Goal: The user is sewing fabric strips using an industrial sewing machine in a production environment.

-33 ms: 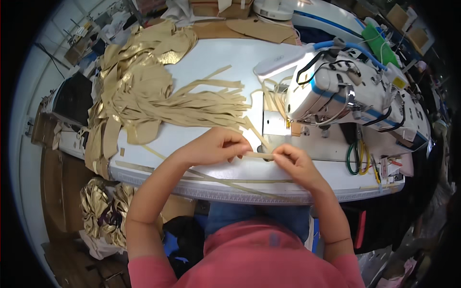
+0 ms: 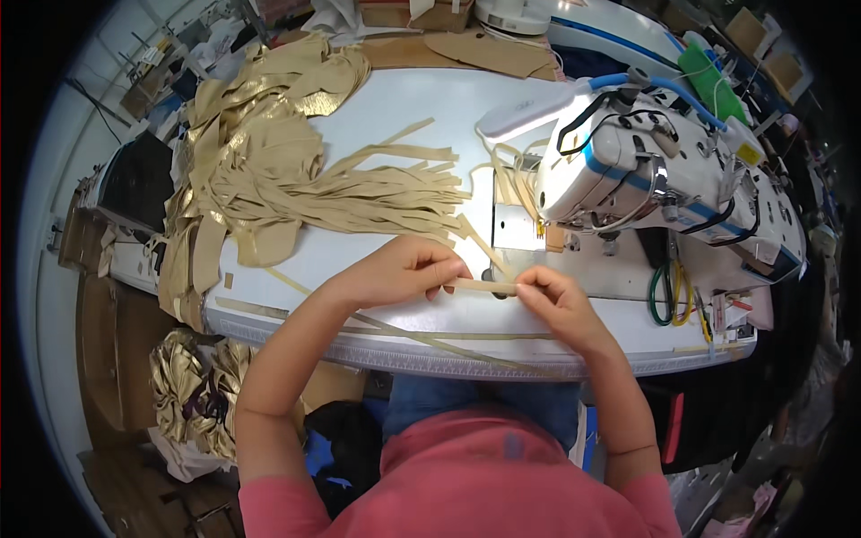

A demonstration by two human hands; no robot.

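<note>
A narrow beige fabric strip [image 2: 487, 287] is stretched between my two hands, a little above the table's near side. Its left end is pinched by my left hand [image 2: 417, 272], thumb against curled fingers. My right hand [image 2: 560, 305] pinches the other end between thumb and fingertips. Just beyond the hands, another beige strip [image 2: 484, 247] slants across the table toward the sewing machine [image 2: 619, 170]. To the left lies a large heap of beige strips [image 2: 386, 193], joined to a mound of tan and gold pieces [image 2: 260, 143].
Long thin strips [image 2: 430, 344] lie along the table's front edge, beside a printed ruler band [image 2: 404, 363]. Green-handled scissors [image 2: 661, 296] and yellow-handled ones [image 2: 683, 296] sit right of the hands. Cardboard [image 2: 489, 54] lies at the back. Gold fabric [image 2: 193, 386] is bundled below, left.
The strip has turned slightly between my fingers and now slopes a little down to the right. Both hands have barely shifted and keep their pinch.
</note>
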